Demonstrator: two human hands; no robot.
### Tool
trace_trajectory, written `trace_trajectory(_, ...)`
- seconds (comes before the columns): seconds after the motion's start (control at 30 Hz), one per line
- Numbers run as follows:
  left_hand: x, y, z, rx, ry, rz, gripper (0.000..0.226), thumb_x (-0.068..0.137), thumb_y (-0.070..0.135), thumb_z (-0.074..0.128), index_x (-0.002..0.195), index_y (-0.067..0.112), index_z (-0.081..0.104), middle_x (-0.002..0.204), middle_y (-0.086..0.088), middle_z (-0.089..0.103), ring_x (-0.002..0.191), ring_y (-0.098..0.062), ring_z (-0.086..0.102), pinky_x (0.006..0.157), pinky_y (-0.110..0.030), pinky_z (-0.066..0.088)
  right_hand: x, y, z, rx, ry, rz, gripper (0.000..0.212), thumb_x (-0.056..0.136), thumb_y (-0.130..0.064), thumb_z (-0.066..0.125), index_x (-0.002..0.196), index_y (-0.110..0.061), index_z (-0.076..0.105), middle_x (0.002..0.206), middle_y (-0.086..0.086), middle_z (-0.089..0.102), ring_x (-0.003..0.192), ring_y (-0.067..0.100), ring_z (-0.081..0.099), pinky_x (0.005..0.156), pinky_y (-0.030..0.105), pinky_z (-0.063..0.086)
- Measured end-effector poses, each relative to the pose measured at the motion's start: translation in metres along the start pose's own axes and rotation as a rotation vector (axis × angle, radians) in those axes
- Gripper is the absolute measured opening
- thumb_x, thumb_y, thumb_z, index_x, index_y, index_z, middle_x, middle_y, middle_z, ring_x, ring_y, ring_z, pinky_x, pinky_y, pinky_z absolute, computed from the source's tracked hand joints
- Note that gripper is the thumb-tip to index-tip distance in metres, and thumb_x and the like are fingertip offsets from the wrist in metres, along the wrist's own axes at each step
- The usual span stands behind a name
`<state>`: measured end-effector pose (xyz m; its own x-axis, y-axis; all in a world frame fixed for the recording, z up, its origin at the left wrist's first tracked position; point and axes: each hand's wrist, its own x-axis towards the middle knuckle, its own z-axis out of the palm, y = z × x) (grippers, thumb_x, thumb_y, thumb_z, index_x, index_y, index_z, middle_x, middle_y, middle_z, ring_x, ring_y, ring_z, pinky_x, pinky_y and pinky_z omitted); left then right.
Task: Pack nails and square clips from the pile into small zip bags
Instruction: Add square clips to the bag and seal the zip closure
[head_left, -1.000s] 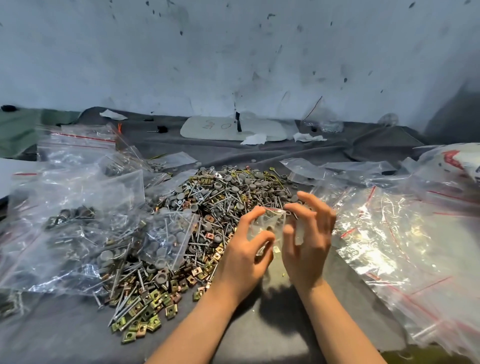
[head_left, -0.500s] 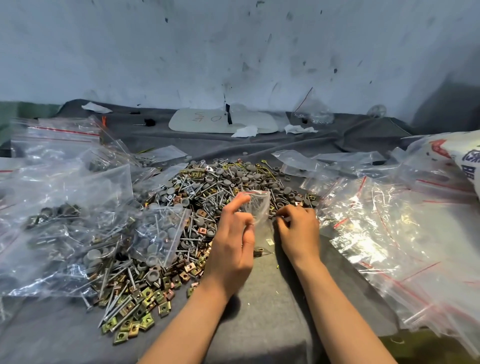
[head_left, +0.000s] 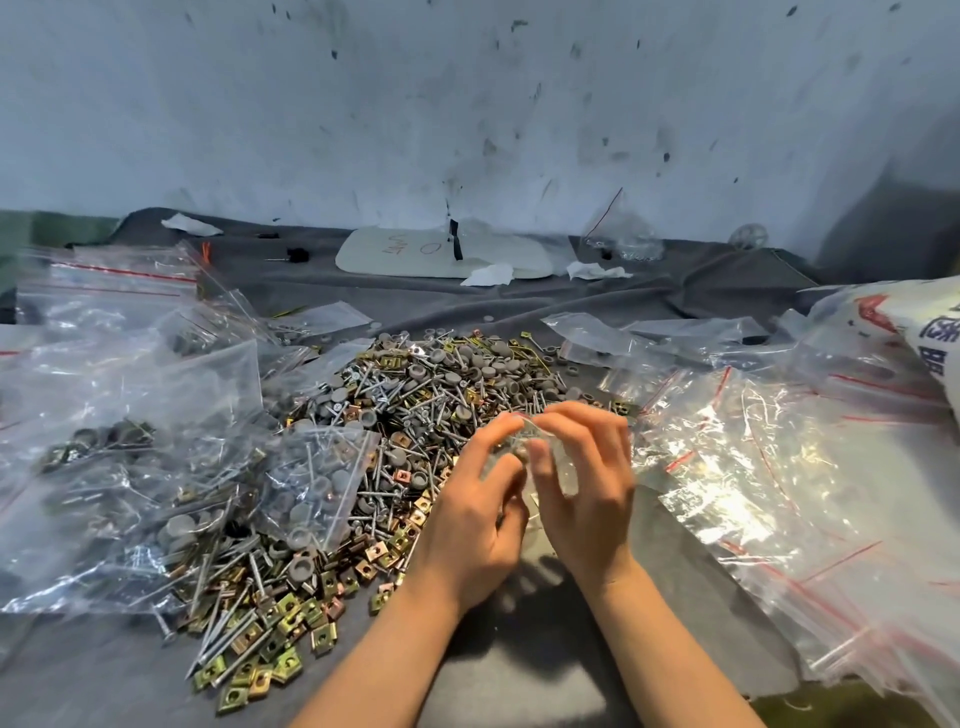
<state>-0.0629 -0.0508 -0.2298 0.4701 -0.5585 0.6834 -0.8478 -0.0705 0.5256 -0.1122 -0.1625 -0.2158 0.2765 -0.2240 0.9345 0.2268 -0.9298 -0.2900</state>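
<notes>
Lifted off the pile's near edge since the previous frame: right hand (head_left: 582, 488), now level with left hand (head_left: 467, 519), both above the grey cloth (head_left: 519, 675). Pinched between the fingertips of both hands: small zip bag (head_left: 553, 460), blurred, contents not discernible. Just beyond and left of the hands: pile (head_left: 415, 410) of nails (head_left: 228, 631) and square clips (head_left: 288, 662). At left, filled bags (head_left: 130, 467); at right, empty zip bags (head_left: 779, 467). Behind, pale board (head_left: 441, 254) near the stained wall (head_left: 467, 104).
</notes>
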Motion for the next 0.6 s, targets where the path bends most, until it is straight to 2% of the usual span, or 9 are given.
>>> trace_trajectory(0.07, 0.0, 0.0, 0.0, 0.012, 0.017, -0.003, 0.021, 0.087, 0.011, 0.04, 0.088, 0.0, 0.057, 0.139, -0.014, 0.045, 0.134, -0.02, 0.041, 0.107, -0.035, 0.038, 0.002, 0.001, -0.001, 0.031, 0.051, 0.124, 0.02, 0.092, -0.012, 0.049, 0.097, 0.001, 0.065, 0.098, 0.013, 0.063, 0.095, 0.022, 0.056, 0.089, 0.028, 0.043)
trace_trajectory(0.13, -0.001, 0.0, 0.002, 0.013, 0.047, -0.003, 0.02, 0.088, 0.01, 0.039, 0.086, 0.001, 0.056, 0.137, -0.016, 0.047, 0.134, -0.017, 0.039, 0.11, -0.026, 0.033, 0.003, 0.009, -0.001, -0.03, 0.021, 0.328, 0.019, 0.088, -0.005, 0.048, 0.097, 0.0, 0.065, 0.098, 0.01, 0.063, 0.096, 0.021, 0.053, 0.088, 0.019, 0.036)
trace_trajectory(0.17, -0.002, 0.0, 0.002, 0.012, 0.06, -0.012, 0.02, 0.089, 0.011, 0.039, 0.086, 0.001, 0.056, 0.136, -0.016, 0.047, 0.134, -0.015, 0.039, 0.111, -0.021, 0.031, 0.004, 0.015, -0.001, -0.085, -0.067, 0.429, 0.02, 0.085, -0.001, 0.05, 0.099, -0.002, 0.065, 0.098, 0.009, 0.064, 0.098, 0.022, 0.052, 0.086, 0.017, 0.033)
trace_trajectory(0.23, -0.002, -0.001, 0.002, 0.001, 0.081, -0.04, 0.02, 0.089, 0.012, 0.038, 0.085, 0.002, 0.055, 0.135, -0.016, 0.048, 0.133, -0.012, 0.038, 0.11, -0.016, 0.027, 0.0, 0.028, 0.003, -0.203, -0.326, 0.549, 0.024, 0.086, 0.001, 0.053, 0.106, -0.007, 0.065, 0.105, 0.007, 0.064, 0.107, 0.025, 0.049, 0.088, 0.022, 0.032)
trace_trajectory(0.33, -0.002, -0.002, 0.003, -0.021, 0.1, -0.065, 0.021, 0.088, 0.013, 0.037, 0.085, 0.002, 0.055, 0.135, -0.014, 0.048, 0.134, -0.011, 0.037, 0.11, -0.015, 0.027, -0.007, 0.036, 0.009, -0.302, -0.533, 0.574, 0.029, 0.09, -0.008, 0.053, 0.117, -0.012, 0.063, 0.119, 0.005, 0.06, 0.116, 0.022, 0.043, 0.099, 0.034, 0.032)
trace_trajectory(0.43, -0.002, -0.001, 0.002, -0.034, 0.106, -0.082, 0.02, 0.087, 0.014, 0.037, 0.085, 0.004, 0.054, 0.135, -0.014, 0.048, 0.134, -0.01, 0.036, 0.109, -0.012, 0.025, -0.008, 0.038, 0.012, -0.422, -0.661, 0.607, 0.034, 0.094, -0.018, 0.049, 0.127, -0.017, 0.058, 0.129, 0.003, 0.054, 0.122, 0.024, 0.038, 0.103, 0.037, 0.031)
trace_trajectory(0.6, -0.003, -0.002, 0.001, -0.053, 0.12, -0.113, 0.018, 0.086, 0.014, 0.037, 0.084, 0.006, 0.053, 0.135, -0.01, 0.047, 0.134, 0.001, 0.032, 0.108, -0.009, 0.022, -0.007, 0.034, 0.01, -0.4, -0.619, 0.62, 0.01, 0.09, -0.016, 0.059, 0.099, -0.017, 0.064, 0.111, 0.002, 0.062, 0.111, 0.024, 0.044, 0.095, 0.038, 0.036)
